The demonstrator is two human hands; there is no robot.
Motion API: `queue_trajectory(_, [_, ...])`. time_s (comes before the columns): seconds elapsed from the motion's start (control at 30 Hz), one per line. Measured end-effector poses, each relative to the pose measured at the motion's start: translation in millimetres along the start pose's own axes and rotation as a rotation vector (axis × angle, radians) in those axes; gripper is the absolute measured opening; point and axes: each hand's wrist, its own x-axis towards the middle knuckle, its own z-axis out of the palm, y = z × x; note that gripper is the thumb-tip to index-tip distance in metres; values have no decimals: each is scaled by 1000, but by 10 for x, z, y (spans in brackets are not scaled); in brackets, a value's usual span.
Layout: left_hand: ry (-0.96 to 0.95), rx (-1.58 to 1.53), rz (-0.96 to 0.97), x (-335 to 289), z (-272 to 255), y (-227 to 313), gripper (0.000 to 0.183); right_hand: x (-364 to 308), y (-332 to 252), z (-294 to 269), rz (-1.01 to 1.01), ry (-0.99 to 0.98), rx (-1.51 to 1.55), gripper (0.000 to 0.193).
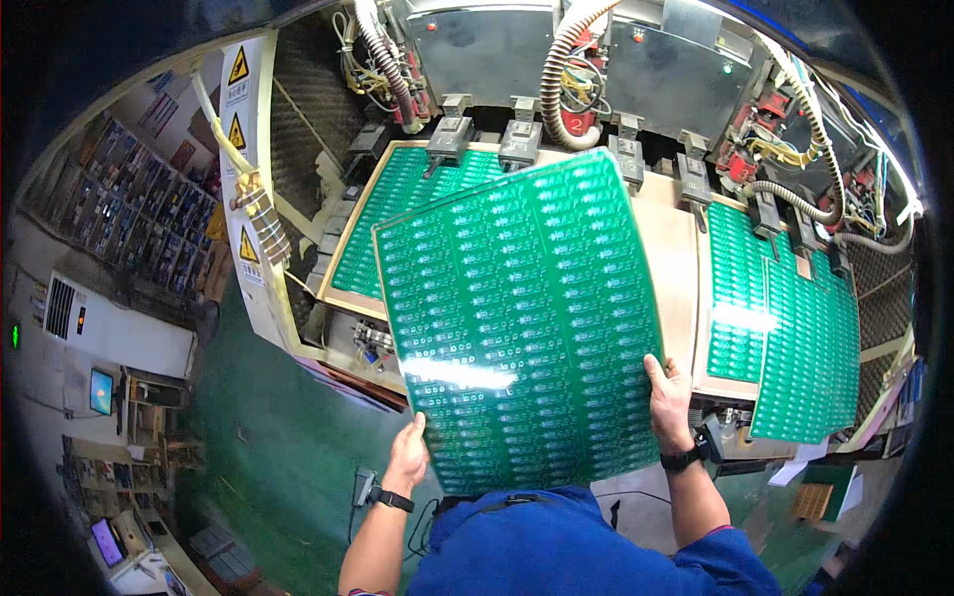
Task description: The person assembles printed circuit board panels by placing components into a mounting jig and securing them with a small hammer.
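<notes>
Here, the left hand and the right hand, both partly closed, grip the side edges of a green board in the frame's middle; another board lies at the right.

1. Bare hands: two, toward seven and four o'clock.
2. Black wrist straps: two, likewise placed.
3. Green rectangular circuit-board panels: at least four; one central, one toward eleven, two toward three.
4. Yellow triangular warning signs: three, between nine and eleven.
</notes>
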Motion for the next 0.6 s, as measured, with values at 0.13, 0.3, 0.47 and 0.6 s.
queue_trajectory(0.13, [-179,-351,-3,452,-327,529,39,50,574,618,93,17,122,16])
queue_trajectory(0.3, [-120,-131,20,1508,-902,1145,32,304,906,1522,317,89,36,16])
queue_trajectory(0.47, [-452,-305,-190,2356,-1245,1744,29,613,771,2017,481,100,47,27])
queue_trajectory(0.6, [-483,-217,-291,2685,-1334,2278,26,728,620,2367,528,109,183,24])
